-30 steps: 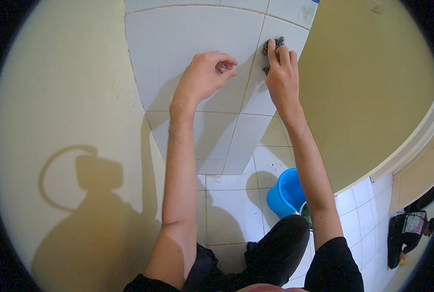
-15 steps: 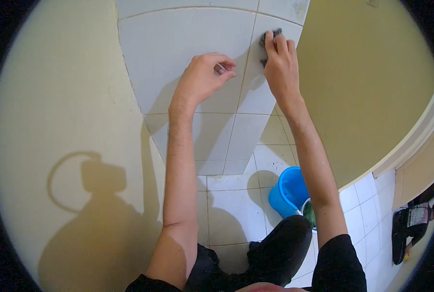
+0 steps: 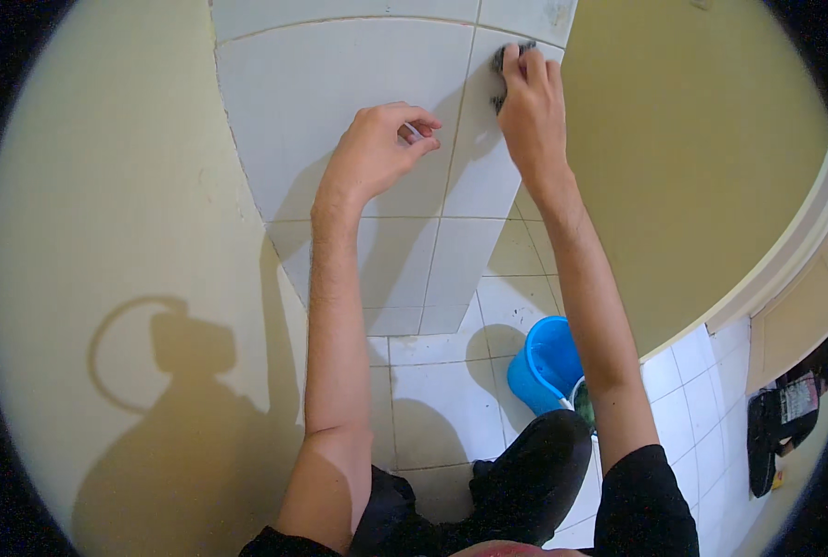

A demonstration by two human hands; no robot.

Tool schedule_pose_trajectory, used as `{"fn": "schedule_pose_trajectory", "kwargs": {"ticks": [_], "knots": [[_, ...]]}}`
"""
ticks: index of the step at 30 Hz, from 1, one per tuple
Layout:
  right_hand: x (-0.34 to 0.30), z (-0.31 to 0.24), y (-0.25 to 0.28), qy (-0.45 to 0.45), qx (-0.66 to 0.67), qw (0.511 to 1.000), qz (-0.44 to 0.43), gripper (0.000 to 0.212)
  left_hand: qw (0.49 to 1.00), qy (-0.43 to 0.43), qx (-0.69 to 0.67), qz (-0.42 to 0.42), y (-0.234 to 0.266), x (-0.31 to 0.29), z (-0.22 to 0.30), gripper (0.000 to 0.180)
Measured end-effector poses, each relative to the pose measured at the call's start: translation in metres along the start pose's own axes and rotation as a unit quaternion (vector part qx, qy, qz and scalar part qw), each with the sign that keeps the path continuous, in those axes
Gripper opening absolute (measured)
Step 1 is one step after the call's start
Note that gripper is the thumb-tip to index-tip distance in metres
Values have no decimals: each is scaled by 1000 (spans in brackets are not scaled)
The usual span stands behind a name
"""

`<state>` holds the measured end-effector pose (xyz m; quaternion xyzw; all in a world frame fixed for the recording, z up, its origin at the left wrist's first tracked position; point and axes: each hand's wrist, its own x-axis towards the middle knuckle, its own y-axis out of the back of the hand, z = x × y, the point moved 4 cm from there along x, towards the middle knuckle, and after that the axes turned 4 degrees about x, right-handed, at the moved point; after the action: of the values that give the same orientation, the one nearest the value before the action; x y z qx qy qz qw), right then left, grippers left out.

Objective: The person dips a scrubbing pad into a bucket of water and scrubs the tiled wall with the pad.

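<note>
My right hand presses a dark grey, fuzzy scouring pad against the white wall tile, close to the tiled wall's right edge. Its fingers are closed over the pad and hide most of it. Lower and to the left, my left hand is held in front of a larger white tile, its fingers curled toward the thumb. A thin pale strip shows inside its grip, too small to name.
On the tiled floor a blue bucket stands beside my right knee, with a smaller pale-rimmed container partly behind my arm. A cream wall runs along the left. Another person in dark clothes is at the far right.
My right hand and the scouring pad have moved slightly up the tile. My left hand keeps its curled pose, and the whole view has shifted a little.
</note>
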<state>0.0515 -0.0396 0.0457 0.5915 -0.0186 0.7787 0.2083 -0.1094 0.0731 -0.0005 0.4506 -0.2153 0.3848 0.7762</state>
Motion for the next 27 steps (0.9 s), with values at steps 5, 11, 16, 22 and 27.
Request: {"fn": "schedule_pose_trajectory", "kwargs": {"ticks": [5,11,16,22,27], "knots": [[12,-1,7,9,13,999,38,49,1000,6,-3,-11,4,-1,0,24],[-18,4,7,-16,14,1000,-4,50,1000,5,-6,-3,4,-1,0,24],[18,15,13,-2,19,1000,22,53,1000,5,-10,-9,-3,0,-1,25],[-15,9,8,-1,23,1000,3,52,999,16,-2,-31,-7,1,2,25],[-18,13,5,-11,30,999,-2,50,1000,-7,1,-25,-10,2,6,23]]}}
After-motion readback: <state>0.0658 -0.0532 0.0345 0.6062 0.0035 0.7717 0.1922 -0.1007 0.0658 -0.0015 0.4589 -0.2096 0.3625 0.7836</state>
